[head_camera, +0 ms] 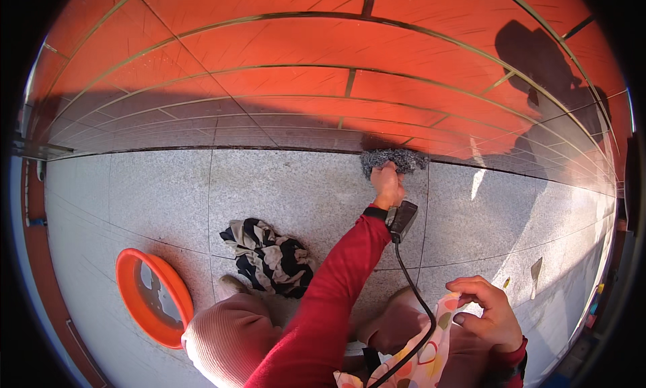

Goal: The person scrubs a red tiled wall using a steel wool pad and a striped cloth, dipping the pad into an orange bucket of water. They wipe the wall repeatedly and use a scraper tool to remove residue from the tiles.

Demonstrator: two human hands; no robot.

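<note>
My left hand (387, 186), in a red sleeve, grips a grey fluffy scrubbing pad or cloth (371, 161) at the foot of the red tiled wall (282, 45). The pad touches the line where wall meets floor. A small black device (404, 220) sits at my left wrist, with a black cable (411, 277) running from it back over my lap. Beside my right knee, my right hand (479, 307) has its fingers curved and apart. Its fingertips are at the edge of a dotted pink apron or cloth (434, 347).
A crumpled black-and-beige cloth (272, 257) lies on the speckled tile floor (292, 186) before my feet. An orange basin (123, 282) with some water stands at my left. On the floor at right are a flat scraper-like piece (536, 277) and a small yellow scrap (506, 282).
</note>
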